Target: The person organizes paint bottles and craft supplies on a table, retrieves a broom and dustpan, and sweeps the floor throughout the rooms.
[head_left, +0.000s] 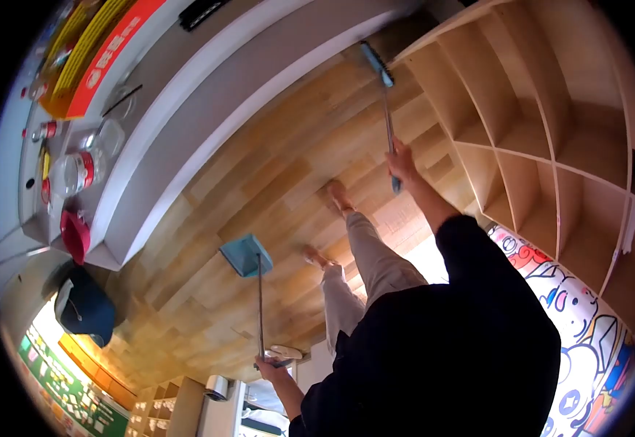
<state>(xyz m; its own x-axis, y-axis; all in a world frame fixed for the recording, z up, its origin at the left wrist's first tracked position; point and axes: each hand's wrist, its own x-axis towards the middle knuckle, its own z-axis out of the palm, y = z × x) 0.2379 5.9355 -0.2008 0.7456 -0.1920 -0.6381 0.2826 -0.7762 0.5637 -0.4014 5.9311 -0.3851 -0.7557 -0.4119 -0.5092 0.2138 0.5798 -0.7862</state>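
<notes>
My right hand is closed around the grey handle of a broom. Its blue head with dark bristles rests by the corner of the wooden shelf unit. My left hand grips the upper end of a long-handled dustpan. The light-blue pan lies out over the wooden floor, to the left of my feet. Both arms are spread wide, so the broom and the dustpan are far apart.
A wooden cubby shelf curves along the right, above a cartoon-printed panel. On the left, a grey ledge carries plastic jars and a pink basin. Beyond it stands a dark bin.
</notes>
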